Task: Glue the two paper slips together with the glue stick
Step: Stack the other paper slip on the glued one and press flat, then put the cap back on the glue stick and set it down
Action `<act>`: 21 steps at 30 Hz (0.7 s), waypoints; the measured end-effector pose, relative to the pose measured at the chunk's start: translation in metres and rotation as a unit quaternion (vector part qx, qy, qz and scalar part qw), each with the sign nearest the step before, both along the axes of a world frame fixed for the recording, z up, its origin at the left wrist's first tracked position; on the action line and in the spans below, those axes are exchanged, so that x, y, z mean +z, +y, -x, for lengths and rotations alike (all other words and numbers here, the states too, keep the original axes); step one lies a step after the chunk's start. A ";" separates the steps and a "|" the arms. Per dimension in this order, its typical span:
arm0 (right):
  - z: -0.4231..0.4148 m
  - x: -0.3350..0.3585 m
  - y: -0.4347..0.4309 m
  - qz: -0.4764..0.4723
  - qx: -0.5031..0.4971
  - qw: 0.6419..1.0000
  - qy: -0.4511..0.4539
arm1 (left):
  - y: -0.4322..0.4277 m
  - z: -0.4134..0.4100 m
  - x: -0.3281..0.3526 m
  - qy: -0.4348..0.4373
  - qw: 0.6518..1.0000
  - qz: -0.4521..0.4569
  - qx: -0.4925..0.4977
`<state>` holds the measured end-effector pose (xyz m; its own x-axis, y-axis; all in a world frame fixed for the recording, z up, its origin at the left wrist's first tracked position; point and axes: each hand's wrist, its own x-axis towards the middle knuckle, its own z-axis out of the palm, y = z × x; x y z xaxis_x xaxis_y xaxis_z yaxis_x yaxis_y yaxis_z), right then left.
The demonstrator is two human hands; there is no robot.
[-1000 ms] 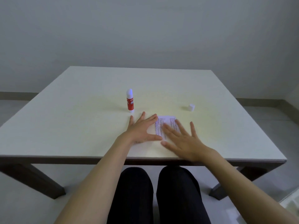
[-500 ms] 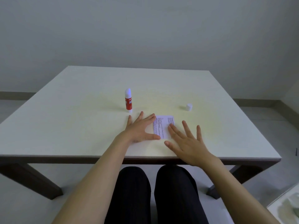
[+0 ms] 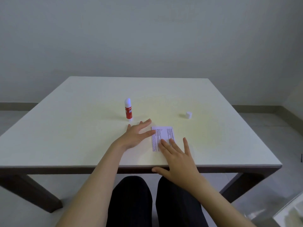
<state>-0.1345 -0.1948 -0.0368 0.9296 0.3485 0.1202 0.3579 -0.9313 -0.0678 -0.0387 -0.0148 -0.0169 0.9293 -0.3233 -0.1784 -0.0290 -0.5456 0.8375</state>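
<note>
Neither hand grips anything: our left hand (image 3: 134,136) lies flat and spread on the table (image 3: 65,128), thumb tip touching the left edge of the paper slips (image 3: 161,136); our right hand (image 3: 177,158) is flat too, fingers splayed, two fingertips resting on the near part of the paper. Item, paper: printed, lying flat near the front edge of the table between our hands; it reads as one rectangle, and we cannot tell whether two slips are stacked there or how well their edges match. Item, glue stick (image 3: 128,109): upright, uncapped, white tip exposed, just beyond our left hand. Item, cap (image 3: 188,115): small, white, standing well apart to the right. Risks, as we judge them: light fingertip pressure could slide the upper slip off register before the glue takes; squeezed-out glue could bond the paper to the table or to our fingers, lifting or tearing it; our left hand could topple the stick if it moves forward; the tip may dry while uncapped.
</note>
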 end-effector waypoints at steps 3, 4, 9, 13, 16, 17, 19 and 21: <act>0.004 0.000 0.003 -0.009 0.000 1.000 -0.014 | 0.000 0.002 -0.001 0.001 1.000 -0.012 0.015; 0.006 -0.001 0.004 -0.012 0.000 1.000 -0.016 | -0.001 0.003 -0.001 0.000 1.000 -0.017 0.019; 0.003 0.002 0.007 -0.032 -0.002 0.999 -0.024 | -0.005 0.008 -0.007 -0.096 0.993 -0.069 -0.009; -0.005 0.003 0.009 -0.029 0.003 0.999 -0.020 | -0.001 0.012 -0.006 -0.124 0.984 0.073 0.102; -0.006 0.004 0.007 -0.048 0.004 0.999 -0.023 | 0.006 0.014 -0.007 -0.186 0.938 0.145 0.255; -0.006 0.004 0.007 -0.055 0.005 0.998 -0.030 | 0.009 0.013 -0.005 -0.204 0.917 0.154 0.305; -0.006 0.006 0.007 -0.082 0.008 0.996 -0.047 | 0.015 0.005 -0.003 -0.226 0.885 0.145 0.379; -0.008 0.009 0.008 -0.126 0.008 0.990 -0.068 | 0.020 -0.009 0.000 -0.221 0.882 0.123 0.398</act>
<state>-0.1264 -0.1872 -0.0279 0.8935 0.3067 0.3279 0.3945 -0.8851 -0.2470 -0.0300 0.0054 -0.0168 0.8407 0.4838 0.2432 -0.0726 -0.3444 0.9360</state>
